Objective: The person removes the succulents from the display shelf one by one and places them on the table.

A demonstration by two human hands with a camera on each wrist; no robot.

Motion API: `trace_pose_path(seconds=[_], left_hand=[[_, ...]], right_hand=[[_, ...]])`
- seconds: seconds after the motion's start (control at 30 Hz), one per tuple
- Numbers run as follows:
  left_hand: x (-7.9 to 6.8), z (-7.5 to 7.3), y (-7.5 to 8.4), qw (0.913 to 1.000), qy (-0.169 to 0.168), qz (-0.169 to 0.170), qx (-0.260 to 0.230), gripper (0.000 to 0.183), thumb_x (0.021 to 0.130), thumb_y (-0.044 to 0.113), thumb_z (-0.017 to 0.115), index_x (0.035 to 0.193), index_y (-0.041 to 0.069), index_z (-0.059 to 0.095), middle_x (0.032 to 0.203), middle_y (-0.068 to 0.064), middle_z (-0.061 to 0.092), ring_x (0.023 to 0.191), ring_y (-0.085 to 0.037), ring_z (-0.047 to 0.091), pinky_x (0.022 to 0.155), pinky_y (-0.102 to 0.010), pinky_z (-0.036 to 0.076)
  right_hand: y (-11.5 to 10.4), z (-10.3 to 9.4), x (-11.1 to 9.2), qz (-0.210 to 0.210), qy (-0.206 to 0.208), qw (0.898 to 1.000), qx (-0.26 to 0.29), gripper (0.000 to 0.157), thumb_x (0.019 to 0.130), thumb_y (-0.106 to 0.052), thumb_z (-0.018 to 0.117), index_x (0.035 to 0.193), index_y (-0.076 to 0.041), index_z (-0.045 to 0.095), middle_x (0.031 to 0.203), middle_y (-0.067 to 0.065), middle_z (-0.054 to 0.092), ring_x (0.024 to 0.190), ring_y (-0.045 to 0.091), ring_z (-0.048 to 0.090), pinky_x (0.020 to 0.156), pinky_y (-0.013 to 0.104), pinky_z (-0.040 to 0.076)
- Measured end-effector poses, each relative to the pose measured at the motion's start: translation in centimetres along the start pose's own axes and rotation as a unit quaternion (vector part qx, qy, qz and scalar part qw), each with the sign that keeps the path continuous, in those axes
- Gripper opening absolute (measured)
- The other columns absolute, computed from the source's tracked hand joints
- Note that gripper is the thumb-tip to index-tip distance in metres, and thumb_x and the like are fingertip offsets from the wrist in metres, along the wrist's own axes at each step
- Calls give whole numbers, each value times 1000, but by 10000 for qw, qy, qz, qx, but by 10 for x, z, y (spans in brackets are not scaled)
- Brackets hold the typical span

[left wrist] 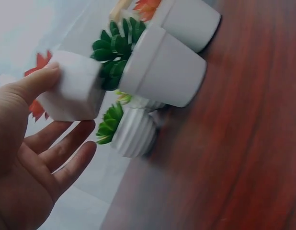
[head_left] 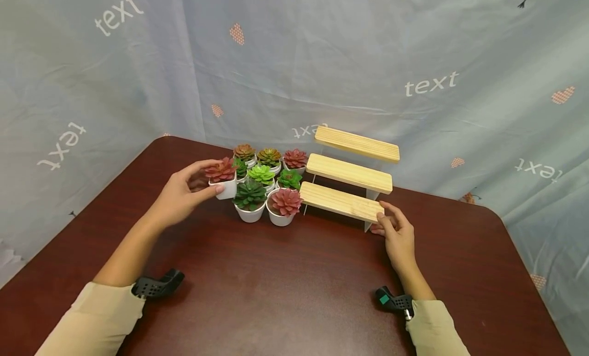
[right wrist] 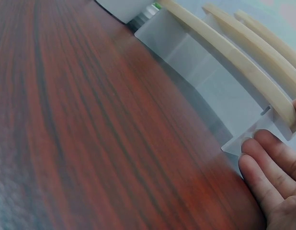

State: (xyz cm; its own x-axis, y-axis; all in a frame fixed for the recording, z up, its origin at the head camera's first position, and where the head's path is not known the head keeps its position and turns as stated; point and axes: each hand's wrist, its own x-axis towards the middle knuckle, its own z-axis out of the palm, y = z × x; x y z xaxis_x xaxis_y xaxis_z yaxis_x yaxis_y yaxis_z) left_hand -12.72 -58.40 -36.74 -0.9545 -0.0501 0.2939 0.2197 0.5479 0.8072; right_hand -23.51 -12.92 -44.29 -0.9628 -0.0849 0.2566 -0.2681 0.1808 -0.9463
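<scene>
My left hand [head_left: 180, 193] pinches a red artificial succulent in a white square pot [head_left: 225, 188], held up left of the grouped plants. In the left wrist view, the thumb presses one side of the white pot [left wrist: 74, 88] and fingers support it from below. My right hand [head_left: 399, 238] grips the right end of the lowest plank of a three-tier wooden display stand [head_left: 340, 200]. The right wrist view shows several fingertips [right wrist: 256, 165] against the stand's clear side panel [right wrist: 246, 132]; the thumb is mostly out of that frame.
Several potted succulents stand packed together left of the stand, among them a dark green one [head_left: 250, 196] and a pink one [head_left: 285, 202] in front. Everything rests on a dark red-brown wooden table [head_left: 276, 284]. A patterned grey-blue curtain [head_left: 349, 54] hangs behind.
</scene>
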Motion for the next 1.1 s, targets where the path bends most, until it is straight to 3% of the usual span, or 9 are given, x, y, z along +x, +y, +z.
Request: trace_pose_path(seconds=[0.27, 0.77, 1.1], left_hand=[[0, 11, -12, 9979, 220, -148, -594, 52, 101, 19, 63, 148, 5, 44, 139, -24, 58, 103, 14, 60, 81, -9, 53], [0, 18, -26, 9941, 18, -570, -926, 54, 105, 19, 56, 152, 0, 37, 133, -28, 55, 89, 9, 64, 76, -19, 59], [2, 20, -29, 9939, 67, -580, -934, 55, 103, 20, 60, 151, 2, 39, 137, -24, 54, 91, 8, 63, 76, -20, 59]], right_hand=[[1, 3, 3, -59, -14, 10000, 50, 36, 104, -20, 58, 138, -7, 61, 81, -7, 68, 71, 8, 71, 70, 23, 61], [2, 2, 4, -8, -14, 10000, 6, 38, 104, -19, 57, 139, -3, 59, 81, -8, 68, 71, 7, 71, 71, 22, 60], [3, 1, 3, -15, 45, 10000, 0, 38, 104, -18, 58, 139, -3, 58, 80, -10, 67, 70, 7, 70, 69, 22, 60]])
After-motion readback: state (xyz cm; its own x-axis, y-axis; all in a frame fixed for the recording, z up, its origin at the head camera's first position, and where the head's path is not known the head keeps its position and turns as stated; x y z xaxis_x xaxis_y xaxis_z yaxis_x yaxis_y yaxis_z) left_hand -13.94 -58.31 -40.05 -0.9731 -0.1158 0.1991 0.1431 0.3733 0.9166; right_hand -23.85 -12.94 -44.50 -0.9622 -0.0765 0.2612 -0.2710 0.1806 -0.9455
